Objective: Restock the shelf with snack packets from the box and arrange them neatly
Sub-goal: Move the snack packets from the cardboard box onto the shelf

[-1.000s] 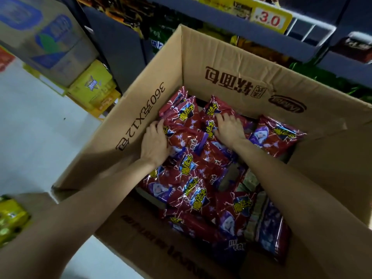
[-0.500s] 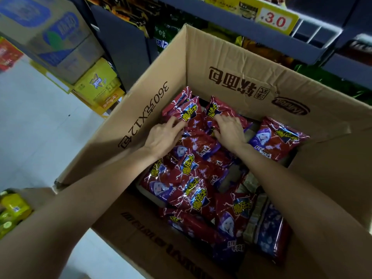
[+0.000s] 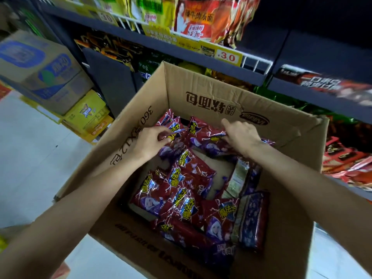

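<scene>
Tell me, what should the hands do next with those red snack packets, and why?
Probably lift. The left hand and right hand each grip red snack packets at the far end of the cardboard box, so raising them toward the shelf beyond looks right.

Red-and-purple snack packets (image 3: 187, 184) with yellow lettering, brown cardboard box (image 3: 201, 87) with dark print, yellow price tag (image 3: 228, 56)

I see a matt brown corrugated cardboard box (image 3: 201, 93), its printed walls creased. The snack packets (image 3: 189, 178) inside are glossy red plastic film, crinkled and catching light. At the upper right of the frame runs a dark, smooth-painted metal shelf (image 3: 251, 75) with a white wire rail (image 3: 255, 63). Lower left, the floor (image 3: 30, 158) looks pale, smooth and slightly shiny.
</scene>
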A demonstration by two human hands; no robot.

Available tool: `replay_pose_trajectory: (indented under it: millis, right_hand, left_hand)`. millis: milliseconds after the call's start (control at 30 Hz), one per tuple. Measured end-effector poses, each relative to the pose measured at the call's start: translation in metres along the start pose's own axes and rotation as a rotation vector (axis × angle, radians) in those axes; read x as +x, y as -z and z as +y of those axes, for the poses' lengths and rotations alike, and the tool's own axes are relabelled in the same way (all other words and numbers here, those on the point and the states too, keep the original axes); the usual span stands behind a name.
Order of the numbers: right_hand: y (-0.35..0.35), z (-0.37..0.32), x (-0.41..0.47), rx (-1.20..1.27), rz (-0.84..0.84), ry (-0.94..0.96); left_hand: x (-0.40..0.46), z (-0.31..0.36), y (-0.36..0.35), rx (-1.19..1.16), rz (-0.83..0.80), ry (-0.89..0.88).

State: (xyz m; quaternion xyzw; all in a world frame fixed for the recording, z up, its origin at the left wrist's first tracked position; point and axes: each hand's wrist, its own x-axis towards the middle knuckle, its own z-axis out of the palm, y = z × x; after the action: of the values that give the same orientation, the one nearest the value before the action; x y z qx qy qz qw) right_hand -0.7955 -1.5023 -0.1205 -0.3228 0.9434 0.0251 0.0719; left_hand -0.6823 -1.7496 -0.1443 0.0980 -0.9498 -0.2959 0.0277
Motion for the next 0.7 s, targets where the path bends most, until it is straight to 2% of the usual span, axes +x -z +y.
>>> replay_pose_trajectory:
  millis: [200,367,500,700]
  right_hand:
    - [0.066,0.031,-0.07,0.497,0.297,-0.102]
    - [0.113,0.063,-0.134,0.813,0.472,-0.198]
    - [0.145,0.096,-0.176,1.085,0.554,-0.177]
    - [0.181,0.153,-0.218,1.249,0.687,-0.142]
  left_hand:
    - [-0.02,0.068,0.055,0.295,0.223,-0.357]
    - [-0.02,0.129,0.081,0.396,0.4,-0.431]
    - [-0.016,0.19,0.093,0.377,0.469,-0.497]
    - [-0.005,0.282,0.097,0.397,0.574,-0.697]
